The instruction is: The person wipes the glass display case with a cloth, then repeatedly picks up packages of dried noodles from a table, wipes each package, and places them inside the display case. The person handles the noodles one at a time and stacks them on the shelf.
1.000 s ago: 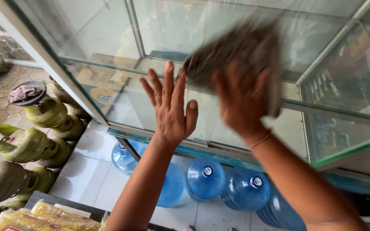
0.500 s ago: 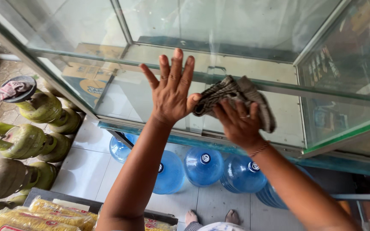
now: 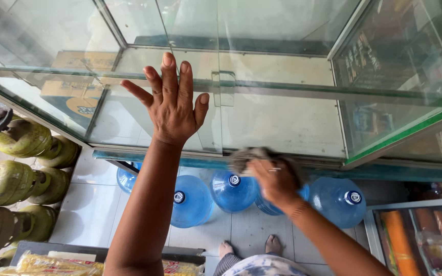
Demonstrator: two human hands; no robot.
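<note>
My left hand [image 3: 172, 102] lies flat, fingers spread, against the glass front of a glass display case [image 3: 282, 117]. My right hand [image 3: 274, 179] is lower, at the bottom edge of the glass, and grips a grey cloth [image 3: 249, 156] pressed to the pane; both are blurred by motion. The case has metal frames and a green edge strip on its right side.
Several blue water jugs [image 3: 231, 191] stand on the tiled floor below the case. Green gas cylinders [image 3: 21, 168] are stacked at the left. Packaged goods [image 3: 420, 230] fill a shelf at the lower right, yellow packets [image 3: 42, 263] the lower left. My bare feet [image 3: 249, 248] show below.
My right hand has swept the cloth down the glass from the upper part to the bottom edge. My left hand has stayed flat on the pane.
</note>
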